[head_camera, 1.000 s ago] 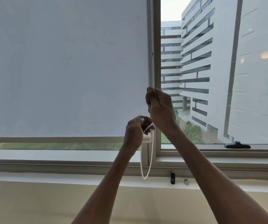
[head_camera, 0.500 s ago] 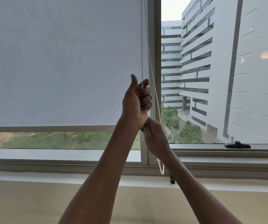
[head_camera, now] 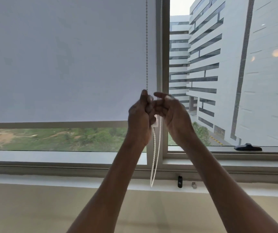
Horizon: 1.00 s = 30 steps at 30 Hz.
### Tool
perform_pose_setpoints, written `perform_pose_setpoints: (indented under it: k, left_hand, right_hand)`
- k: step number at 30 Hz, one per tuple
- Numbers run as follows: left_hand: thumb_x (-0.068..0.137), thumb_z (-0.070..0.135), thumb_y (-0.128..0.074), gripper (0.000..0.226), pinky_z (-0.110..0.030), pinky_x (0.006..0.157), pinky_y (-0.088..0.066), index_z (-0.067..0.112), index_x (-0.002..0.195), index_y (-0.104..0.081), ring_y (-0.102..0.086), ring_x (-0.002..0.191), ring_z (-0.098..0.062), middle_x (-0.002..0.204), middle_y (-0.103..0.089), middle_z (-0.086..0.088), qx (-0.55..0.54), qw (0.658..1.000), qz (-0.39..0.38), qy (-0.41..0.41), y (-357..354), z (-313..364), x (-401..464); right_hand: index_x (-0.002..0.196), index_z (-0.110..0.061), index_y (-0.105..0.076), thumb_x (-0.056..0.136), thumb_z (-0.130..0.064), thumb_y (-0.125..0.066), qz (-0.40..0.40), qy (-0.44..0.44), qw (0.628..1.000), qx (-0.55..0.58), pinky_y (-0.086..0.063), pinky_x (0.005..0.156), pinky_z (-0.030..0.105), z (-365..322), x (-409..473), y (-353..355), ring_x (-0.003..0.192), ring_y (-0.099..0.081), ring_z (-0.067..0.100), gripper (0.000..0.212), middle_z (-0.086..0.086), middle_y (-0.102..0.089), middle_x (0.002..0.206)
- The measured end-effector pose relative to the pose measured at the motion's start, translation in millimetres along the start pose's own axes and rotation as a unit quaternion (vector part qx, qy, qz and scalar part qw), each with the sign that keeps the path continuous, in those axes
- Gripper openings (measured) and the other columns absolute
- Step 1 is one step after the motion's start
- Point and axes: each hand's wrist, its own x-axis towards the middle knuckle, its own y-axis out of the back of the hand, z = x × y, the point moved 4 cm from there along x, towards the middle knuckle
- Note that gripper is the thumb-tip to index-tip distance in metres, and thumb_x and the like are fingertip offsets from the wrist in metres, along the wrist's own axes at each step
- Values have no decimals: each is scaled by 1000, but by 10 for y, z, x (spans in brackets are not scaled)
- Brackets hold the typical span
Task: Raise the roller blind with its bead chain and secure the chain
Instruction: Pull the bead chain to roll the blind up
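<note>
The white roller blind (head_camera: 64, 61) hangs part-raised, its white bead chain (head_camera: 155, 158) gripped in the left hand (head_camera: 140, 118) while the right hand (head_camera: 173, 113) hovers just beside, fingers (head_camera: 160, 95) loosely spread and empty.

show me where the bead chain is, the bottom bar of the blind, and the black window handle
bead chain (head_camera: 146, 47): head view, on the strand running up in front of the blind.
bottom bar of the blind (head_camera: 51, 125): head view, on the middle of the bar.
black window handle (head_camera: 247, 147): head view, on the middle of its body.
</note>
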Motion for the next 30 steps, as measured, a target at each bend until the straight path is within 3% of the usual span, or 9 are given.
perform_pose_setpoints:
  k: [3, 5, 7, 9, 17, 20, 22, 27, 30]
  left_hand:
    - [101, 38, -46, 44, -16, 33, -23, 25, 60, -57, -24, 33, -2, 43, -34, 12, 51, 998, 15, 17, 79, -328, -227]
    - [100, 39, -47, 46, -16, 33, -22, 26, 57, -57, -24, 34, -1, 43, -33, 13, 60, 997, 15, 37, 93, -493, -339]
    - [99, 38, -48, 49, -16, 33, -21, 27, 52, -54, -22, 34, -1, 43, -31, 13, 50, 997, 20, 48, 91, -566, -384]
    - [101, 36, -47, 52, -16, 34, -22, 28, 49, -51, -22, 33, -2, 41, -30, 13, 54, 997, 22, 40, 90, -574, -380]
    - [102, 36, -44, 48, -21, 41, -21, 22, 57, -48, -23, 40, -6, 47, -31, 4, 154, 988, 19, 14, 159, -544, -310]
    - [103, 41, -38, 50, -22, 49, -30, 19, 62, -57, -38, 47, -7, 51, -49, 6, 180, 982, -13, 56, 168, -522, -229]
    - [104, 47, -29, 56, -29, 63, -41, 15, 85, -71, -56, 61, -10, 71, -67, -1, 199, 975, -8, 93, 169, -437, -132]
    - [103, 52, -17, 68, -29, 80, -52, 3, 122, -60, -68, 90, -18, 99, -73, -10, 12, 990, -56, 126, -45, 70, 205]
    - [101, 55, -23, 64, -27, 65, -44, 7, 118, -62, -61, 75, -15, 90, -72, -2, -27, 986, -97, 136, -242, 274, 276]
  right_hand:
    - [119, -2, -54, 103, -27, -33, -23, -25, 998, 44, -48, 70, 33, -199, 193, -130, 73, -61, 24, 36, 14, -68, 88]
    - [117, -3, -57, 104, -30, -33, -20, -51, 997, 59, -45, 58, 32, -248, 279, -217, 61, -56, 21, 38, 11, -65, 78]
    - [104, -7, -63, 105, -32, -36, 13, -71, 995, 69, -29, 42, 24, -230, 314, -255, 43, -35, 11, 37, -2, -49, 57]
    - [89, -12, -63, 105, -31, -37, 39, -70, 992, 94, -17, 36, 18, -185, 306, -258, 37, -19, 6, 36, -8, -32, 48]
    - [70, -20, -54, 104, -23, -38, 57, -16, 997, 38, -17, 35, 13, -165, 321, -257, 32, -17, 6, 38, -9, -30, 43]
    - [65, -21, -54, 101, -22, -41, 71, 21, 997, -2, -19, 37, 13, -195, 292, -241, 32, -20, 6, 39, -9, -32, 43]
    - [63, -22, -54, 101, -23, -43, 79, 43, 996, -10, -21, 38, 14, -211, 258, -238, 32, -21, 6, 39, -9, -32, 42]
    - [68, -7, -52, 100, -22, -43, 102, 60, 988, -95, -20, 36, 23, -32, -28, -199, 35, -28, 9, 36, -1, -38, 48]
    - [69, -6, -48, 103, -22, -42, 100, 32, 989, -108, -17, 36, 27, 161, -208, -177, 37, -24, 12, 39, 6, -31, 52]
